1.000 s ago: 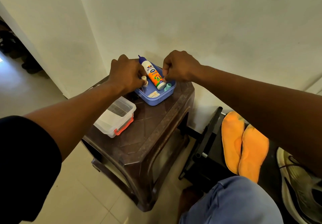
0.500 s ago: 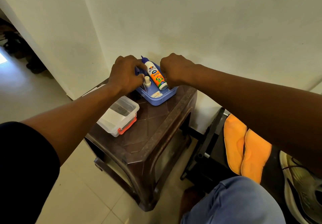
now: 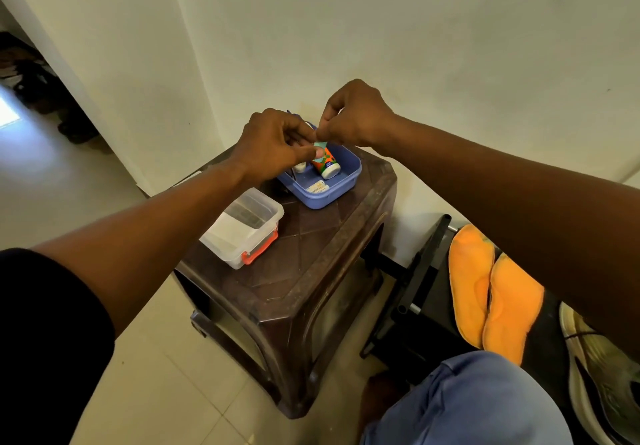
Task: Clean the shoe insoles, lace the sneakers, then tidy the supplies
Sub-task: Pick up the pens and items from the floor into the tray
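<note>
While both hands meet just above the blue tray (image 3: pixel 341 181), left hand (image 3: pixel 273 144) and right hand (image 3: pixel 353 115) pinch something small, unidentifiable, directly over the tilted bottle (image 3: pixel 325 164).

A dark brown moulded plastic counter (image 3: pixel 311 271) with a dull sheen carries a smooth blue plastic tray (image 3: pixel 341 181) and a clear glossy plastic box (image 3: pixel 239 233) with orange clips. Two orange insoles (image 3: pixel 491 292) look soft and matt. The floor tiles (image 3: pixel 166 375) are smooth.

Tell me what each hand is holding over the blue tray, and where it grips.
Left hand and right hand pinch a small teal item between fingertips above the blue tray; its identity and the exact hold are hidden.
</note>
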Available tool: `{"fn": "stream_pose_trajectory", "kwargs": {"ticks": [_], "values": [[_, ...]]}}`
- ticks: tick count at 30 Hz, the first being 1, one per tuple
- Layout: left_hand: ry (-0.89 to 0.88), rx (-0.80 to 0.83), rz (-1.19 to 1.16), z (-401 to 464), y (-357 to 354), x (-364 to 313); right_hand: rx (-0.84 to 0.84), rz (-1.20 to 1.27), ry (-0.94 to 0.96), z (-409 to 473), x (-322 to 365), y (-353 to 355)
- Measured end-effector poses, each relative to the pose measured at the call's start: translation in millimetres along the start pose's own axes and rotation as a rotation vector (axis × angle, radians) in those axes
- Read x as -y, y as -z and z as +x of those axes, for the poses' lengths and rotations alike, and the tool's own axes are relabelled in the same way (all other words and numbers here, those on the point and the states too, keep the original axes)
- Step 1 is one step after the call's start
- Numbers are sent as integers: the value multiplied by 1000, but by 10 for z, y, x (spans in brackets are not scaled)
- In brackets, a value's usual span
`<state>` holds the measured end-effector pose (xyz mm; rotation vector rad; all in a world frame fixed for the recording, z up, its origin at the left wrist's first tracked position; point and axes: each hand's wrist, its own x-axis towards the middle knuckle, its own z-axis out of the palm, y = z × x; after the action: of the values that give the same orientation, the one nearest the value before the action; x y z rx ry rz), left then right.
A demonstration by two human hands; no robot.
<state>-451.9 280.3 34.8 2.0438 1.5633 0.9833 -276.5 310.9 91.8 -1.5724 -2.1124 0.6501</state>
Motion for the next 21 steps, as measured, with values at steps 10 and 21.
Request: {"fn": "stream_pose_trajectory", "kwargs": {"ticks": [10,21], "values": [[97,89,203,-8,74,132,-7,-325,125,81,-203,-299],[130,142,284,31,-29,126,-117,-506,155,101,-124,-448]]}}
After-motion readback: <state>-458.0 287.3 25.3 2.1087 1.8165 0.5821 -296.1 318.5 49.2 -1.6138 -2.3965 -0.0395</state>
